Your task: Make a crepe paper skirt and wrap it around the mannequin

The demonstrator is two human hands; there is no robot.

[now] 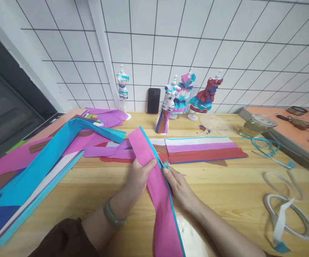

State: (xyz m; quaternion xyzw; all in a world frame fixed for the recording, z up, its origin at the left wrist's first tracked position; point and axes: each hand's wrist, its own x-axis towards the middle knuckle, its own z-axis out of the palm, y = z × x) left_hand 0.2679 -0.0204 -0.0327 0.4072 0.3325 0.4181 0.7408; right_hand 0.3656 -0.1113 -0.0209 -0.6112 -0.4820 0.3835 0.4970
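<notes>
A long pink strip with a narrow blue edge runs from the middle of the wooden table down past the bottom of the picture. My left hand pinches it near its upper part, thumb on top and the fingers hidden beneath. On the right, my right hand is closed on the blue edge, thumb and forefinger together. A small curl of blue sticks up between the two hands. Beyond them lies a banded piece in white, purple and red.
Coloured strips pile up at the left. Small dressed mannequins and a phone stand at the back. A glass jar, blue cord and a tape roll are on the right. Scissors lie at the far right.
</notes>
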